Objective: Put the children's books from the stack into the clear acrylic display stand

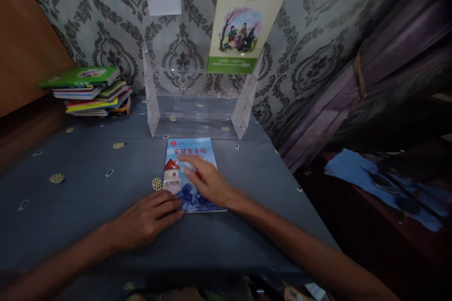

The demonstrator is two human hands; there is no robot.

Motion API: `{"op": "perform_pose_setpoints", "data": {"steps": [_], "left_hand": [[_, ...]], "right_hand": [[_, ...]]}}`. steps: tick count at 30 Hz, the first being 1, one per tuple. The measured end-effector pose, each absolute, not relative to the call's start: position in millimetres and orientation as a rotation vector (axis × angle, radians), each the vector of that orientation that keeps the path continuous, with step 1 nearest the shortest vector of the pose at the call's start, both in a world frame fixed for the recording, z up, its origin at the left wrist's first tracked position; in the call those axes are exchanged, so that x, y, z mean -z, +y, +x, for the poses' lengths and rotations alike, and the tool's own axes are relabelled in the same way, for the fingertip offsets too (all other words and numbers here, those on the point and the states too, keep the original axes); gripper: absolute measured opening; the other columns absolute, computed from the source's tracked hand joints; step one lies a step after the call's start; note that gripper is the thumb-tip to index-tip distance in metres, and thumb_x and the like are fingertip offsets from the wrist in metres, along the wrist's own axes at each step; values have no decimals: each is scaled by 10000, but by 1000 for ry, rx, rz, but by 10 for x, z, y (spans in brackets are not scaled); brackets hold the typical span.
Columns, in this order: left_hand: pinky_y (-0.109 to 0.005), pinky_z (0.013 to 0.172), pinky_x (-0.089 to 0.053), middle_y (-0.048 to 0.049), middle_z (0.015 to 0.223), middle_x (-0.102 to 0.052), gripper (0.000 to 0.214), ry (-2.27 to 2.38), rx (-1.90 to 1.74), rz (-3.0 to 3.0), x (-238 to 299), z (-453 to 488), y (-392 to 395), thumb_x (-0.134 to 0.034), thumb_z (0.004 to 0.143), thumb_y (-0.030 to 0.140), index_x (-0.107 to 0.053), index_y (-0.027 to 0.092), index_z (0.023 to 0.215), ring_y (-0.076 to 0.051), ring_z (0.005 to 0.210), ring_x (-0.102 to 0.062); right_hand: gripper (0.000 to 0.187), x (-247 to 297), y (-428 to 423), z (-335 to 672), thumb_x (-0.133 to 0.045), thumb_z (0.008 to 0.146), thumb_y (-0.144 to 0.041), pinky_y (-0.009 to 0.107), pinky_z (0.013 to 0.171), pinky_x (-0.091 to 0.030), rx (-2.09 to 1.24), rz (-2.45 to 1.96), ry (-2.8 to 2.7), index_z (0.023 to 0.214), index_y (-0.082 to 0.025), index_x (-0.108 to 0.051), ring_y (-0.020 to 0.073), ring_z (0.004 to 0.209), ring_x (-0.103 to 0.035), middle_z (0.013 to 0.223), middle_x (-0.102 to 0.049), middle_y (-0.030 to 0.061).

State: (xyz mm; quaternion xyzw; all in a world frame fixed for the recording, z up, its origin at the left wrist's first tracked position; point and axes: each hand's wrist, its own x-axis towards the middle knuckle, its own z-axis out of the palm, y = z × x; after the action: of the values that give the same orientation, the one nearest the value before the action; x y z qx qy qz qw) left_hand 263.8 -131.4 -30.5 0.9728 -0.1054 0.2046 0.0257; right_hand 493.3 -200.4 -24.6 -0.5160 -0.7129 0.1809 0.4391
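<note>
A thin blue children's book [196, 195] lies face up on the table, its cover showing red Chinese characters, a red-roofed white tower and dark blue waves. My left hand [150, 216] rests palm down, fingers stretched out, with its fingertips on the book's lower left edge. Over the middle of the cover is my right hand [208, 181], somewhat blurred. Its index finger and thumb are apart; a pale smear shows between them, and I cannot tell whether it belongs to the cover.
Behind the book stands a clear acrylic stand [197, 124], with a tall green-and-cream book [243, 23] upright at its right. Several books form a stack [92, 91] at the back left. Beyond the right edge of the table [81, 207] are a purple curtain [328, 113] and blue cloth [356, 169].
</note>
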Motion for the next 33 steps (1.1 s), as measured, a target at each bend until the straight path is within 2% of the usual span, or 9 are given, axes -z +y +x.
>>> {"op": "perform_pose_setpoints", "data": {"steps": [4,7,9,13,16,20,27,30,33], "left_hand": [[-318,859,-555,-64,965,-724,290,-183,-693,2969,389,2524,-1336,-395,976,74,-666,160,1034,-200,927,-663],[-294,779,-564,-51,924,-716,331,-130,-735,2965,411,2517,-1349,-345,996,98,-668,167,977,-184,843,-662],[-301,804,-567,-54,922,-708,312,-170,-777,2974,380,2549,-1352,-365,1002,110,-666,167,940,-185,867,-657],[-340,910,-562,-93,960,-702,248,-260,-758,2949,277,2614,-1346,-425,975,71,-666,131,983,-202,990,-643],[-330,905,-570,-112,1024,-707,276,-272,-700,2920,246,2622,-1314,-418,969,52,-661,116,1081,-191,1001,-644],[-352,919,-568,-98,1054,-706,324,-195,-633,2896,293,2622,-1199,-386,982,61,-669,149,1113,-186,1013,-645],[-488,1023,-507,-143,1366,-580,339,464,-627,2882,484,2782,-900,-412,1031,251,-580,177,1316,-261,1250,-550],[-538,1066,-464,-163,1392,-572,391,679,-538,2887,533,2872,-839,-409,1028,307,-555,150,1354,-302,1304,-522],[-528,1097,-439,-159,1386,-587,402,715,-511,2873,561,2926,-830,-391,1023,309,-559,143,1349,-303,1335,-507]], "right_hand": [[429,118,-2276,4394,-431,1031,-313,424,1193,-350,-730,-1123,-1978,1441,-190,-452,190,1458,-379,1533,-462,136],[484,158,-2355,4303,-451,1027,-343,444,1219,-312,-768,-1173,-2027,1478,-176,-404,208,1508,-279,1590,-369,160],[499,203,-2384,4349,-434,1033,-365,458,1225,-305,-749,-1243,-2009,1496,-188,-383,215,1516,-258,1595,-361,151],[488,291,-2482,4531,-382,1047,-396,478,1233,-296,-676,-1394,-1919,1505,-226,-370,219,1510,-273,1596,-359,122],[461,358,-2565,4674,-366,1051,-422,514,1235,-284,-605,-1490,-1812,1479,-254,-405,231,1506,-288,1592,-364,109],[430,410,-2600,4822,-385,1049,-413,544,1216,-314,-552,-1538,-1710,1442,-249,-445,242,1489,-329,1567,-401,124],[420,557,-2434,5069,-455,1011,-382,566,1182,-342,-357,-1647,-1739,1395,-219,-506,292,1469,-359,1520,-448,161],[414,625,-2344,5200,-476,987,-367,571,1165,-353,-283,-1766,-1688,1349,-181,-551,326,1459,-367,1515,-433,192],[413,598,-2299,5271,-488,971,-349,561,1135,-390,-279,-1847,-1633,1339,-177,-556,335,1426,-412,1494,-455,190]]}}
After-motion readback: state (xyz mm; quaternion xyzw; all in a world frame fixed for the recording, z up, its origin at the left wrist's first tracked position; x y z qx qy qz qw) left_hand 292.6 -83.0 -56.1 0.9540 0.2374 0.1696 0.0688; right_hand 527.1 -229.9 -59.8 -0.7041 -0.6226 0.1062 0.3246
